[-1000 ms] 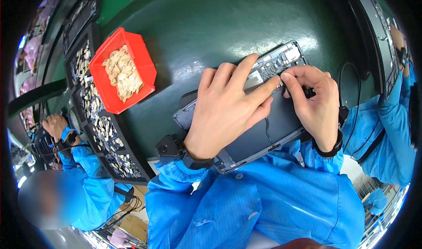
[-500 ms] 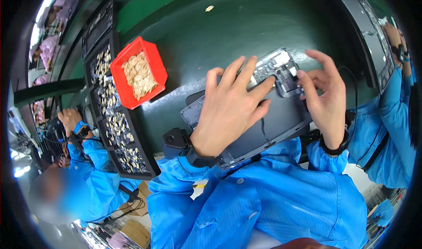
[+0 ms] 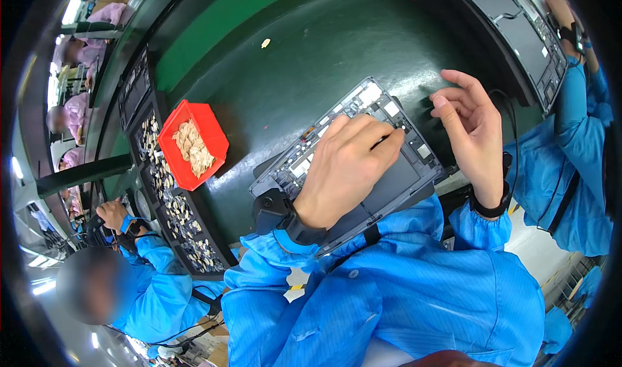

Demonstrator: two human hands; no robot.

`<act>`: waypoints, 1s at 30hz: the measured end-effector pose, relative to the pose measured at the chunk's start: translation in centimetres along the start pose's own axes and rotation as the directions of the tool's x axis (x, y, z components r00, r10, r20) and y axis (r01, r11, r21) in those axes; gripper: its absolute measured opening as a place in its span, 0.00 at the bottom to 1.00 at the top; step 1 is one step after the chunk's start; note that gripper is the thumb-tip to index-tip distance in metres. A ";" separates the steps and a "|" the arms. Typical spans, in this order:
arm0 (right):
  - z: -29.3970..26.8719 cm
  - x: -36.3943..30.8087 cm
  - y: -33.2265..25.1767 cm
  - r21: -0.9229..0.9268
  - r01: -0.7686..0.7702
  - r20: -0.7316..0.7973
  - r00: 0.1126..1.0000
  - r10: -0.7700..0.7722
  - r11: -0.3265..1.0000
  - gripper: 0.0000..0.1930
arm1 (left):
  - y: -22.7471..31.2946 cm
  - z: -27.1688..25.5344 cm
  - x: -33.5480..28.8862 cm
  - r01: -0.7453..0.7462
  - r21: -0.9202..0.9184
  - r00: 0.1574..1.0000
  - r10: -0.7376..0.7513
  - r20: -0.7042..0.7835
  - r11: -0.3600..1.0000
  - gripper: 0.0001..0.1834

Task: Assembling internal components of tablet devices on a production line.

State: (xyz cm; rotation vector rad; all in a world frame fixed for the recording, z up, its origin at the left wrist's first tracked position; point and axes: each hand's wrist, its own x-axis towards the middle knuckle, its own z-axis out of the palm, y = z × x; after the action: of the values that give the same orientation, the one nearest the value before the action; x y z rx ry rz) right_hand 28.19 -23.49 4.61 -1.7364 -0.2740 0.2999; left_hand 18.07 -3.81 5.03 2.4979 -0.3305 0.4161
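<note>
An opened flat grey device [image 3: 414, 172], like a laptop or tablet casing, lies tilted in front of me with circuit boards and a large dark panel exposed. Over its middle, my left hand [image 3: 350, 163] curls, thumb and index tips closed together at the inner parts; whatever they grip is hidden. My right hand [image 3: 473, 130] hovers apart from the casing's right side. Its index finger is stretched out, the other fingers bend loosely, and nothing shows in it.
To the left, a red bin [image 3: 217, 134] of thin tan pieces stands beside a black compartment tray [image 3: 223, 257] of small parts. One pale piece [image 3: 265, 43] lies on the green table [image 3: 311, 62]. Another opened device [image 3: 518, 23] is at upper right. Co-workers [image 3: 155, 263] flank me.
My left hand has gone from spread fingers to a curled pinch. A dark part between my hands no longer shows, and the casing's right end is uncovered. The view has shifted.
</note>
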 end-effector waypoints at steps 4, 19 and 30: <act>-0.1 -0.1 0.6 -0.003 0.007 0.019 1.000 -0.007 1.000 0.19 | 0.1 0.0 0.4 -0.027 0.056 1.000 0.026 0.017 0.998 0.12; -0.1 -0.1 1.3 -0.143 0.036 0.030 0.999 -0.032 0.989 0.14 | -0.2 0.5 0.6 -0.020 -0.002 1.000 0.020 0.022 1.000 0.14; 1.5 -1.8 -0.1 -0.483 0.237 0.208 0.966 -0.153 0.843 0.07 | 5.4 1.4 -2.6 0.251 0.233 0.923 -0.305 0.235 0.940 0.55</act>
State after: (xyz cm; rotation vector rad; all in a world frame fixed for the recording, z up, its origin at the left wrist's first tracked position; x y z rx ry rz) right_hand 25.95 -22.76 4.50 -2.1840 -0.6974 0.2295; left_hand 14.25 -8.58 5.65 2.7498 -0.0314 -0.0090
